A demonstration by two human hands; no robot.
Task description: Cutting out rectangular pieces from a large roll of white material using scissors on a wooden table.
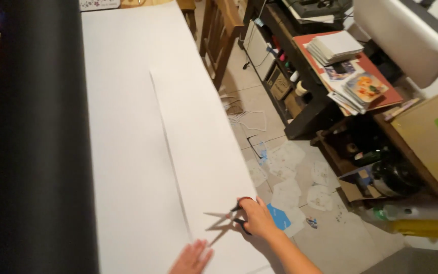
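white sheet (pixel 128 127); open scissors (pixel 226 219) pointing left

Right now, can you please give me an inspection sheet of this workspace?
Surface: long white sheet covers the table, with a long cut line.
Job's things: scissors, blades open, over the sheet.
Clutter: paper pieces on the floor.
Grips: right hand holds scissors; left hand flat on sheet.
Cables: white wires on floor.
Surroundings: black roll at left, wooden chair, shelf with booklets.
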